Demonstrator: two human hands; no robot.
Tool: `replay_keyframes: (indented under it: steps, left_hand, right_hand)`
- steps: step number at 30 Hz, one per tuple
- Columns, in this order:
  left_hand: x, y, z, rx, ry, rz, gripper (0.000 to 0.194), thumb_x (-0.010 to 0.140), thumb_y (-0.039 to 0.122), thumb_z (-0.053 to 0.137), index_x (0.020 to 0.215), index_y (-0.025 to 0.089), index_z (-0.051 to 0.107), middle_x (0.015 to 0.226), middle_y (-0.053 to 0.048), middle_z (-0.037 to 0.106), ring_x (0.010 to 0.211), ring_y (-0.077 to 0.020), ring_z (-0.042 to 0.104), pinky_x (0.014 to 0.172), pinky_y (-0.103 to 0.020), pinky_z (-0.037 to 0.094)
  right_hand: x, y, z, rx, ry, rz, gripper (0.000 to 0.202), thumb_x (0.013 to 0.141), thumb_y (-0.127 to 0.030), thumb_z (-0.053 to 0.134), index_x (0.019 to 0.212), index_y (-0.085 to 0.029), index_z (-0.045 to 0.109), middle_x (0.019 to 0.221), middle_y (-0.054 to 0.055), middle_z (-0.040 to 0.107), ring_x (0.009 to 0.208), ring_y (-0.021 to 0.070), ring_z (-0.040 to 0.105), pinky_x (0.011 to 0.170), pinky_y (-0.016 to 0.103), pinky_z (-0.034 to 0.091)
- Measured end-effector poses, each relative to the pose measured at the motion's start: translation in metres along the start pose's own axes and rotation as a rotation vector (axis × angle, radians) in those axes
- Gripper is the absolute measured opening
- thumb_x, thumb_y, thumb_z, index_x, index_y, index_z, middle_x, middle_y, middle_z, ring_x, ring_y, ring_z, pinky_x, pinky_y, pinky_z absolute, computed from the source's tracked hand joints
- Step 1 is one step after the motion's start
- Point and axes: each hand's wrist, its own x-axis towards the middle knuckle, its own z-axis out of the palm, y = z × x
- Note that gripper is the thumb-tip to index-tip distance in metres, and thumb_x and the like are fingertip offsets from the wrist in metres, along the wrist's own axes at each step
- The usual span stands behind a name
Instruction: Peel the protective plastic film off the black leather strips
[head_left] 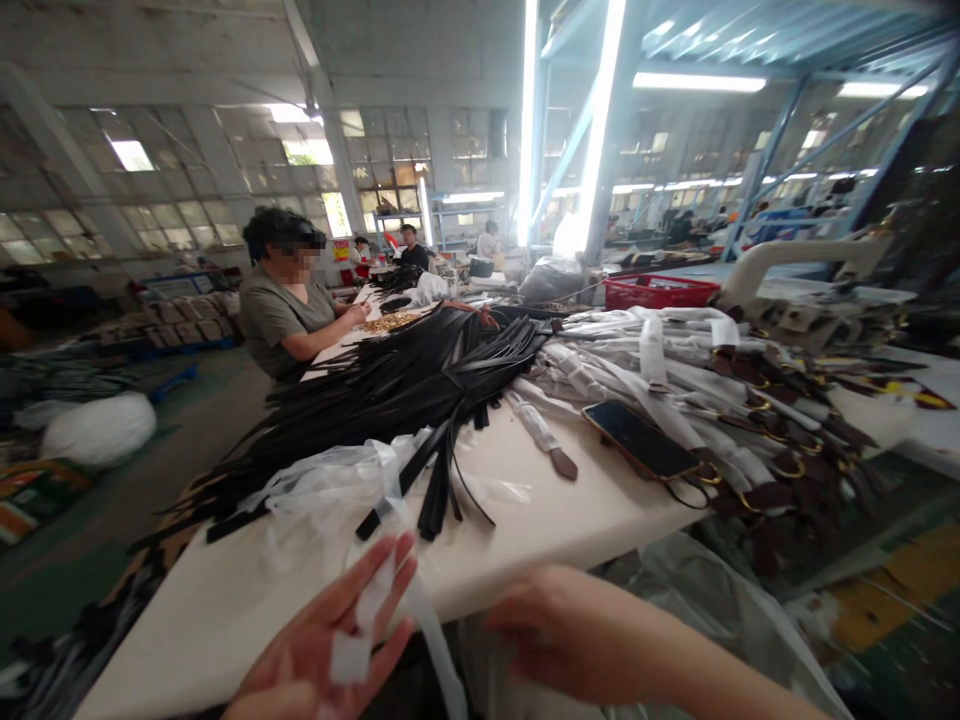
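Worktable in a strap workshop, seen from the head camera. The left hand (330, 640) is being held palm up and spread wide at the near edge of the table (525, 520), with a clear plastic wrapper strip (390, 580) draped across its fingers (375, 580) and trailing down past the table edge. The right hand (540, 625) is being held just beside it, blurred; whether it is curled on anything cannot be told. A crumpled heap of clear plastic film (330, 490) is lying just beyond the left hand, touching the fanned bundle of black straps (405, 390). Farther right, wrapped white straps with brown ends (675, 380) are being stored in a pile, and a phone (641, 440) is resting on them near the table's edge. A co-worker (285, 310) is sitting at the far side, by a scatter of brass fittings (386, 322).

Risks, as judged: the thin strip is only loosely carried and could slip off the open fingers; the loose film could snag the black straps and drag them; the phone could be knocked off the edge.
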Motion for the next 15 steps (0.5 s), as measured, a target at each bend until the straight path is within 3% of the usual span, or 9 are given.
replay_keyframes:
  steps: [2, 4, 5, 7, 8, 10, 11, 13, 15]
  left_hand:
    - [0.012, -0.004, 0.024, 0.038, -0.049, 0.017, 0.073, 0.057, 0.009, 0.063, 0.126, 0.03, 0.064, 0.146, -0.001, 0.052, 0.145, -0.0286, 0.027, 0.113, -0.041, 0.035]
    - [0.02, -0.009, 0.038, 0.072, -0.067, 0.002, 0.073, 0.058, 0.009, 0.062, 0.128, 0.029, 0.063, 0.141, -0.001, 0.057, 0.141, -0.029, 0.035, 0.114, -0.043, 0.034]
    - [0.023, -0.012, 0.041, 0.08, -0.065, -0.017, 0.072, 0.058, 0.01, 0.063, 0.127, 0.029, 0.064, 0.138, -0.001, 0.06, 0.139, -0.0291, 0.039, 0.114, -0.043, 0.034]
    - [0.025, -0.018, 0.041, 0.08, -0.028, -0.056, 0.064, 0.059, 0.01, 0.066, 0.121, 0.026, 0.068, 0.133, -0.003, 0.063, 0.135, -0.0284, 0.045, 0.113, -0.041, 0.036]
    - [0.026, -0.021, 0.038, 0.077, 0.001, -0.081, 0.057, 0.059, 0.012, 0.07, 0.116, 0.024, 0.07, 0.13, -0.004, 0.065, 0.132, -0.0277, 0.049, 0.111, -0.039, 0.037]
    - [0.028, -0.026, 0.027, 0.137, 0.046, -0.161, 0.05, 0.063, 0.025, 0.079, 0.112, 0.021, 0.071, 0.112, -0.009, 0.074, 0.112, -0.0271, 0.065, 0.098, -0.036, 0.05]
    - [0.03, -0.026, 0.021, 0.224, 0.063, -0.194, 0.054, 0.066, 0.036, 0.08, 0.116, 0.019, 0.069, 0.095, -0.01, 0.077, 0.091, -0.0252, 0.072, 0.083, -0.034, 0.056]
    - [0.038, -0.023, 0.009, 0.496, 0.135, -0.128, 0.067, 0.068, 0.053, 0.078, 0.123, 0.016, 0.065, 0.066, -0.005, 0.072, 0.056, -0.0173, 0.066, 0.056, -0.026, 0.052]
    - [0.05, -0.014, 0.004, 0.738, 0.239, 0.086, 0.064, 0.068, 0.055, 0.078, 0.119, 0.017, 0.069, 0.065, -0.002, 0.067, 0.056, -0.0145, 0.06, 0.052, -0.022, 0.047]
  right_hand:
    - [0.014, -0.011, -0.008, 0.116, 0.286, -0.086, 0.042, 0.081, -0.024, 0.066, 0.123, -0.02, 0.061, 0.111, 0.008, 0.064, 0.089, 0.0176, 0.062, 0.08, 0.027, 0.048]
    - [0.027, -0.02, -0.012, 0.147, 0.468, -0.19, 0.061, 0.08, -0.029, 0.071, 0.137, -0.022, 0.051, 0.129, 0.012, 0.054, 0.108, 0.0213, 0.056, 0.092, 0.032, 0.046]
    - [0.033, -0.022, -0.012, 0.137, 0.506, -0.252, 0.058, 0.079, -0.028, 0.072, 0.135, -0.024, 0.054, 0.13, 0.011, 0.053, 0.111, 0.0222, 0.054, 0.094, 0.033, 0.044]
    - [0.045, -0.022, -0.011, 0.147, 0.561, -0.346, 0.029, 0.081, -0.023, 0.068, 0.11, -0.025, 0.071, 0.115, 0.007, 0.062, 0.1, 0.0203, 0.057, 0.089, 0.033, 0.044]
    - [0.05, -0.02, -0.009, 0.184, 0.579, -0.364, 0.012, 0.081, -0.021, 0.066, 0.09, -0.022, 0.074, 0.102, 0.006, 0.066, 0.089, 0.0181, 0.058, 0.082, 0.03, 0.045]
    - [0.059, -0.014, -0.006, 0.323, 0.568, -0.295, 0.023, 0.083, -0.027, 0.064, 0.063, -0.017, 0.068, 0.074, 0.003, 0.063, 0.069, 0.014, 0.054, 0.067, 0.026, 0.043]
    - [0.063, -0.01, -0.005, 0.416, 0.533, -0.217, 0.031, 0.085, -0.033, 0.063, 0.06, -0.015, 0.066, 0.063, 0.001, 0.058, 0.061, 0.0124, 0.05, 0.06, 0.024, 0.04]
    - [0.07, -0.001, -0.003, 0.588, 0.417, -0.056, 0.041, 0.086, -0.047, 0.06, 0.063, -0.014, 0.067, 0.054, -0.001, 0.049, 0.053, 0.0103, 0.041, 0.051, 0.023, 0.033]
    - [0.075, 0.006, -0.001, 0.696, 0.326, 0.011, 0.048, 0.084, -0.057, 0.06, 0.07, -0.012, 0.07, 0.053, -0.002, 0.046, 0.052, 0.0095, 0.037, 0.048, 0.022, 0.03]
